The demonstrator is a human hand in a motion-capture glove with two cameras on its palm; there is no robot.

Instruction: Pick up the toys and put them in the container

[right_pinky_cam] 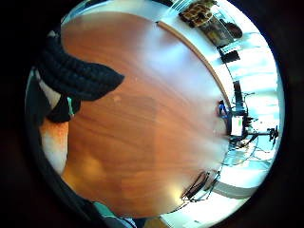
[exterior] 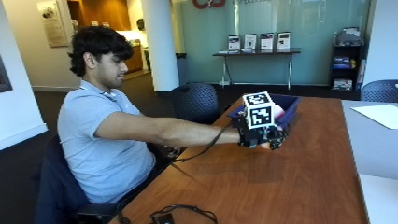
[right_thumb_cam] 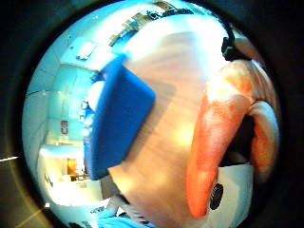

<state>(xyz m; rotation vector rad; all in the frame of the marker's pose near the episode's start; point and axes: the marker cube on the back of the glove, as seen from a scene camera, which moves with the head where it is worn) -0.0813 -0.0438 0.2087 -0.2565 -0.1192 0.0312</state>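
Observation:
My gloved right hand (exterior: 260, 134) hovers just above the wooden table (exterior: 261, 186), in front of the blue container (exterior: 289, 101). Its fingers curl around an orange toy (exterior: 272, 145) that pokes out below the palm. In the thumb side palm view the orange toy (right_thumb_cam: 209, 152) fills the space close to the palm, and the blue container (right_thumb_cam: 118, 126) stands on the table a short way beyond it. A pale toy (exterior: 278, 111) lies inside the container. The little finger side palm view shows a black gloved finger (right_pinky_cam: 78, 73) and a bit of the orange toy (right_pinky_cam: 53, 142) over bare wood.
A black cable (exterior: 180, 212) lies at the table's near edge. A sheet of white paper (exterior: 379, 114) rests on the grey table to the right. Dark chairs (exterior: 198, 100) stand beside the table's far side.

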